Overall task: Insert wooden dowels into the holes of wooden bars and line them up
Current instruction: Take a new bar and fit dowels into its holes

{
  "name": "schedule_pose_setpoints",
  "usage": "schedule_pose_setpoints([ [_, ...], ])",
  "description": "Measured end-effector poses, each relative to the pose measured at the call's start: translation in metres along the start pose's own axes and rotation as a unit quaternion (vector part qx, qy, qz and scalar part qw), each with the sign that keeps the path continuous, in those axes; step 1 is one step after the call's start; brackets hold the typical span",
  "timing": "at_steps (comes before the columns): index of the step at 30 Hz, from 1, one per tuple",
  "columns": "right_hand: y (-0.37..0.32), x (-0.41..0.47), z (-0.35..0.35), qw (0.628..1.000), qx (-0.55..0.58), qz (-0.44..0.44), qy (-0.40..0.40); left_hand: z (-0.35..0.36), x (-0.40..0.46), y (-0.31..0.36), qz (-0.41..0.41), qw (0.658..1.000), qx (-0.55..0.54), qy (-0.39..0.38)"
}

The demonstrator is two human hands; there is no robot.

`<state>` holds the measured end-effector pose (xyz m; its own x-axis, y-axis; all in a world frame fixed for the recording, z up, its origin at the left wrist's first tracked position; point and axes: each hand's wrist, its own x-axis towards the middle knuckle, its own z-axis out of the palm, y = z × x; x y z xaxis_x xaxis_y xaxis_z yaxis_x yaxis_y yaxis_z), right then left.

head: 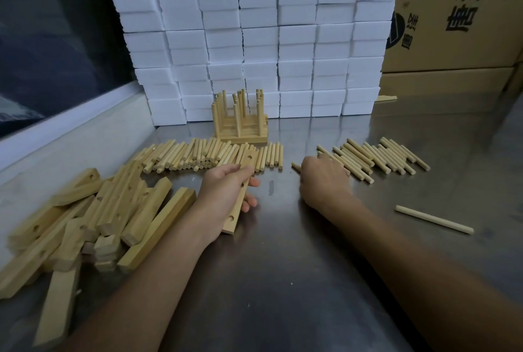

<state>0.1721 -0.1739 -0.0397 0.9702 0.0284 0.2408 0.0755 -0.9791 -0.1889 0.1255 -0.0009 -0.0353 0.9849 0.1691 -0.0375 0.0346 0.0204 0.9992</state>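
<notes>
A drilled bar is gripped in the left hand above the steel table while dowels get covered by the right hand, grip unclear, so a crooked dowel could easily be jammed in the hole.

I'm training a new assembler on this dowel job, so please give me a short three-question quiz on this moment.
1. True or false: the left hand holds a wooden bar with holes in it.
2. Where does the right hand reach? A) the pile of bars B) the right-hand group of dowels C) the single dowel lying apart
3. Fill in: the finished bars with upright dowels stand in front of a stack of white ____.

Key: 1 true; 2 B; 3 blocks.
</notes>
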Motion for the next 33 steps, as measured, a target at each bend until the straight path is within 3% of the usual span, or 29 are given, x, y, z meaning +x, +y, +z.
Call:
schedule_pose_setpoints([
  [5, 0.002, -0.006, 0.001, 1.000, 0.025, 0.002, -0.002, -0.001, 0.001, 0.000, -0.002, 1.000, -0.009, 0.007],
  [10, -0.001, -0.008, 0.003, 0.986, 0.169, -0.008, 0.003, 0.000, -0.001, 0.002, -0.005, 1.000, -0.019, 0.014],
  [16, 0.000, -0.005, 0.009, 0.957, 0.279, -0.020, 0.076, 0.001, -0.002, 0.005, -0.005, 0.999, -0.039, 0.017],
  [21, 0.003, -0.005, 0.008, 0.951, 0.290, -0.030, 0.107, 0.004, -0.005, 0.007, 0.015, 0.999, -0.034, 0.034],
  [27, -0.008, -0.016, 0.001, 0.922, 0.325, -0.121, 0.172, 0.006, -0.008, 0.006, 0.172, 0.975, 0.121, 0.073],
  [33, -0.024, -0.027, 0.001, 0.895, 0.317, -0.246, 0.192, 0.007, -0.008, 0.006, 0.202, 0.969, 0.125, 0.061],
])
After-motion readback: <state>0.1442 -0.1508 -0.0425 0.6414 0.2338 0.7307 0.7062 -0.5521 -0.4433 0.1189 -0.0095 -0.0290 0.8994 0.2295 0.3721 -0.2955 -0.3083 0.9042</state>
